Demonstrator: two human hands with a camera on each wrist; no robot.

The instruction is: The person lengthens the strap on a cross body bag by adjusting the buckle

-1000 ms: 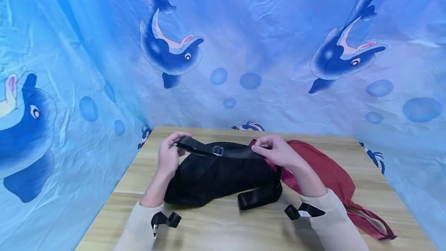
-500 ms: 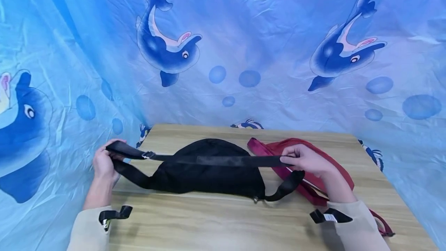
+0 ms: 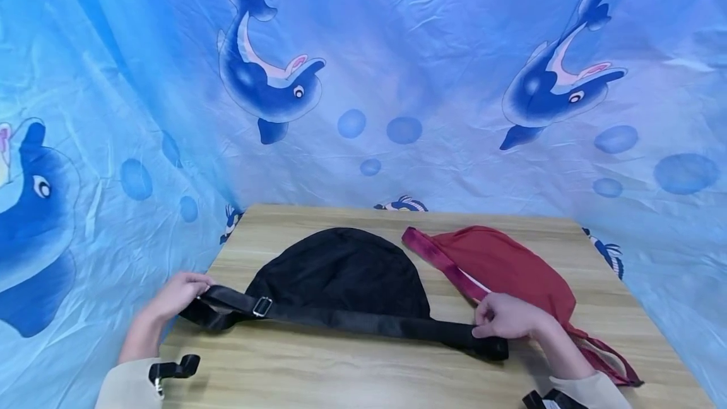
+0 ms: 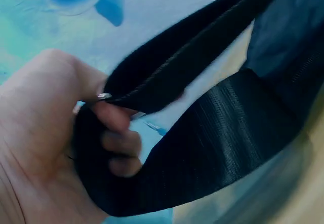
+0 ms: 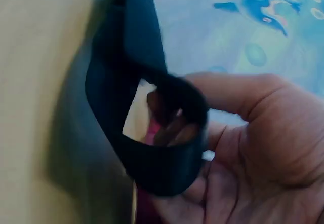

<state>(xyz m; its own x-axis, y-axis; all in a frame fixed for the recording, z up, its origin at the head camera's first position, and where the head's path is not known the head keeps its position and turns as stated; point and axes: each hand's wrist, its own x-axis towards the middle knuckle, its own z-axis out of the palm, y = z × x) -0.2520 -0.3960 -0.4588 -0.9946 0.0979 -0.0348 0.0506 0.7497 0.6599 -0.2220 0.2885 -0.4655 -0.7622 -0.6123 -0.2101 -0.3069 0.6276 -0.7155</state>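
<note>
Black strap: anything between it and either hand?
Nothing visible. The left hand grips the black strap at one looped end, the right hand at the other. The red bag shows partly behind the right hand in the head view, not between it and the black strap.

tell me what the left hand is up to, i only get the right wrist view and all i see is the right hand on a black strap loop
Observer: The left hand grips the other end of the black strap.

Operator: ok what is the strap attached to

Observer: A black bag, lying with its curved edge away from the person.

Operator: anything else lying about

Observer: Yes, a red bag lies on the wooden table, to the right of the black one.
</note>
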